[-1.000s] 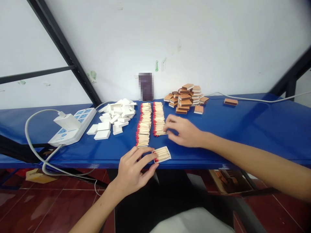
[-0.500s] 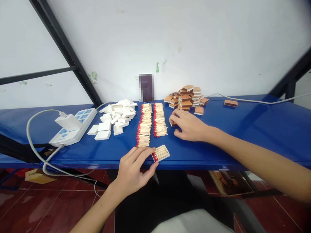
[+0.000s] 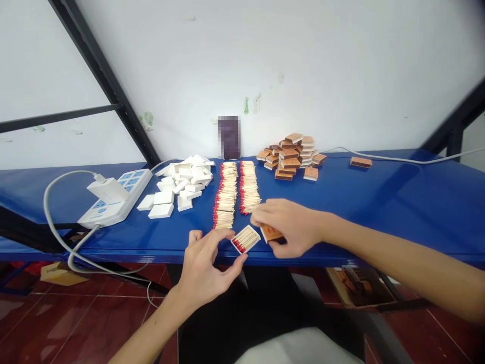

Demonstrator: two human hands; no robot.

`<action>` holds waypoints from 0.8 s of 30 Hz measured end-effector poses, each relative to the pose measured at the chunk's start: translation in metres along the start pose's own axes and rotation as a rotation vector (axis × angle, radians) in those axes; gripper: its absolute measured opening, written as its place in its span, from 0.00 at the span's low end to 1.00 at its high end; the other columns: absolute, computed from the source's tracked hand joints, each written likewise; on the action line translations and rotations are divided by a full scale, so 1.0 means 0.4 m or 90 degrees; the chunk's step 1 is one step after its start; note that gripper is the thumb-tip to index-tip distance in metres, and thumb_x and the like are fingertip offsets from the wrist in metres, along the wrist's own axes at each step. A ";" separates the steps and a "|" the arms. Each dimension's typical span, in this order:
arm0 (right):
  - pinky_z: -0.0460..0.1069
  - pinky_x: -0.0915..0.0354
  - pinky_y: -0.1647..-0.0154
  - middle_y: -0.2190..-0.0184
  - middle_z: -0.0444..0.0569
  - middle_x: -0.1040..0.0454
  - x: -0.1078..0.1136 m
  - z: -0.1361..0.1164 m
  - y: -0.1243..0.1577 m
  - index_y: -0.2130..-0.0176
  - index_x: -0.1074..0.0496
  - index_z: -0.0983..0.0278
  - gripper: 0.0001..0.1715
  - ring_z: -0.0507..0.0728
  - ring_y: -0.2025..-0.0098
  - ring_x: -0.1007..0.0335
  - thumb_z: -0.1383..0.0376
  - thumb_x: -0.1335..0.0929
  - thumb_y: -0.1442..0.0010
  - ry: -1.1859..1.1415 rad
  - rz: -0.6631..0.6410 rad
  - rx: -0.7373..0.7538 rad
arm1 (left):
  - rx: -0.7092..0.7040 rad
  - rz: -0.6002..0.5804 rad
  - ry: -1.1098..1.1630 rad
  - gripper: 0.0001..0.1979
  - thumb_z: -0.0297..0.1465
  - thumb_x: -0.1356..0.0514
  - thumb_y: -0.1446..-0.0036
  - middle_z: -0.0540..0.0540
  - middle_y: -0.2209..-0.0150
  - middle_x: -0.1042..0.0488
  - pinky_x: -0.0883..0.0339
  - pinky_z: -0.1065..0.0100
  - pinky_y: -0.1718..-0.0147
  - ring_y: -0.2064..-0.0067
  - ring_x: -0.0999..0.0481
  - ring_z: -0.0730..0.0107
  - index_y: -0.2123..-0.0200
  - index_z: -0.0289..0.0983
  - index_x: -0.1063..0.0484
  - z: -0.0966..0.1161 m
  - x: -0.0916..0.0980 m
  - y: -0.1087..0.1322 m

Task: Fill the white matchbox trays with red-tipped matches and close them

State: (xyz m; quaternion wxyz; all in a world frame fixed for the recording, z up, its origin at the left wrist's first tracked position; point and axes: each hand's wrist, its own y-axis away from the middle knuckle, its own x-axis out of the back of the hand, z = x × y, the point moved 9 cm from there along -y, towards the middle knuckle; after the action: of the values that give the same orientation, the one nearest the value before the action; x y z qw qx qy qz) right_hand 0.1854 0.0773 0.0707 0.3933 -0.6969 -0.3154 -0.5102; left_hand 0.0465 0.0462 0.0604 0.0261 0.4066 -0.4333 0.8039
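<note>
Between thumb and fingers, my left hand [image 3: 210, 263] grips a white matchbox tray [image 3: 258, 235] at the front edge of the blue table. Red-headed matches [image 3: 245, 239] lie side by side in that tray. Just to its right, my right hand [image 3: 290, 225] holds a brown matchbox sleeve [image 3: 270, 233], partly hidden by the fingers. A small gap separates sleeve and tray. Beyond the hands run two rows of loose matches, a left row [image 3: 226, 194] and a right row [image 3: 248, 187], red heads facing left.
White empty trays [image 3: 185, 177] are heaped at the left, beside a power strip [image 3: 117, 199] with a plugged-in charger [image 3: 108, 190] and looping cable. Brown matchboxes [image 3: 290, 154] are piled at back right; one matchbox [image 3: 360, 162] lies apart. A pixelated dark object [image 3: 229, 137] leans on the wall.
My right hand has picked the brown sleeve up off the table and carried it toward me, close to the tray. My left hand has shifted the tray slightly left and tilted it.
</note>
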 end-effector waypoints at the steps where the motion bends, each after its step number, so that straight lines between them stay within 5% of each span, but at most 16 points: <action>1: 0.50 0.46 0.64 0.68 0.46 0.32 -0.006 -0.012 -0.002 0.62 0.40 0.61 0.15 0.55 0.69 0.42 0.65 0.34 0.52 -0.009 -0.003 0.009 | 0.000 0.002 0.003 0.14 0.35 0.33 0.44 0.57 0.76 0.29 0.44 0.64 0.66 0.81 0.38 0.77 0.56 0.38 0.30 -0.001 0.000 0.000; 5: 0.50 0.45 0.64 0.67 0.46 0.31 -0.012 -0.016 -0.004 0.60 0.39 0.61 0.16 0.55 0.69 0.41 0.65 0.33 0.50 -0.049 -0.001 -0.002 | 0.007 -0.002 0.009 0.13 0.36 0.33 0.44 0.62 0.84 0.38 0.42 0.64 0.67 0.82 0.40 0.75 0.56 0.40 0.28 -0.008 0.003 -0.003; 16: 0.48 0.41 0.62 0.64 0.45 0.30 0.000 0.028 -0.006 0.59 0.36 0.61 0.16 0.54 0.65 0.37 0.63 0.29 0.47 -0.166 0.050 -0.072 | 0.011 -0.019 0.069 0.14 0.32 0.32 0.45 0.55 0.73 0.24 0.33 0.67 0.68 0.81 0.35 0.78 0.55 0.39 0.27 -0.017 0.010 -0.003; 24: 0.48 0.39 0.61 0.62 0.44 0.26 -0.004 0.057 -0.007 0.59 0.30 0.63 0.18 0.53 0.63 0.33 0.60 0.25 0.47 -0.277 0.047 -0.085 | 0.003 -0.047 0.114 0.15 0.30 0.33 0.45 0.52 0.66 0.23 0.35 0.73 0.76 0.80 0.37 0.80 0.53 0.39 0.28 -0.028 -0.002 0.006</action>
State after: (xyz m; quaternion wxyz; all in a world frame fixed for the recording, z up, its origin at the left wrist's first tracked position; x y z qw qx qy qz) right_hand 0.1932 0.0983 0.0660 0.2873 -0.8260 -0.3326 -0.3530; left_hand 0.0388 0.0530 0.0549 0.0937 0.3488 -0.4117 0.8367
